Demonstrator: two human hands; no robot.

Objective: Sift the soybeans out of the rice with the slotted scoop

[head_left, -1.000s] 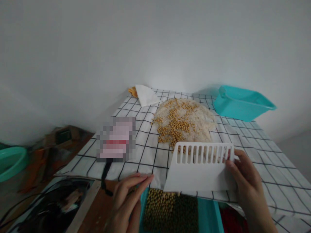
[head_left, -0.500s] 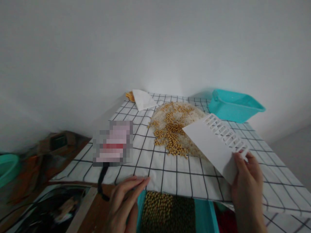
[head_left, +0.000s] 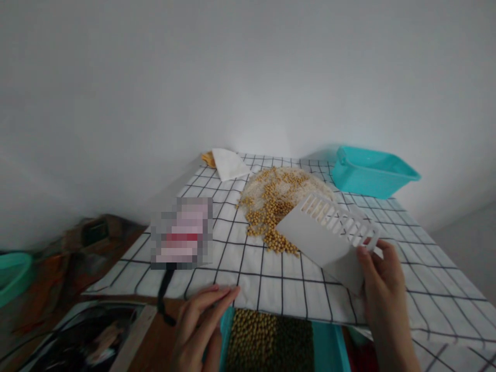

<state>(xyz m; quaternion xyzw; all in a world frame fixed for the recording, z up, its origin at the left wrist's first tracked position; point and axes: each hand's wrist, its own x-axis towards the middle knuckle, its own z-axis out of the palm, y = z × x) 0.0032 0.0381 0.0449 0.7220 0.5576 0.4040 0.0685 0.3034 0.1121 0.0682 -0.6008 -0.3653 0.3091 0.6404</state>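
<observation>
My right hand (head_left: 382, 289) grips a white plastic slotted scoop (head_left: 329, 237) by its right end, holding it tilted above the near right edge of a pile of soybeans mixed with rice (head_left: 277, 204) on a white black-checked cloth (head_left: 271, 274). My left hand (head_left: 201, 323) rests with its fingers together on the rim of a teal tray (head_left: 325, 351) at the table's near edge. That tray holds yellow soybeans (head_left: 251, 338) on the left and dark green beans (head_left: 296, 341) on the right.
An empty teal tub (head_left: 372, 170) stands at the far right of the cloth. A folded white cloth (head_left: 228, 163) lies at the far edge. A blurred pink packet (head_left: 182, 232) lies to the left. Dark clutter and a teal bowl (head_left: 13, 274) sit lower left.
The scoop left the near tray edge, swung up to the right, and has now dropped lower toward the near side of the pile. My left hand stayed on the tray rim.
</observation>
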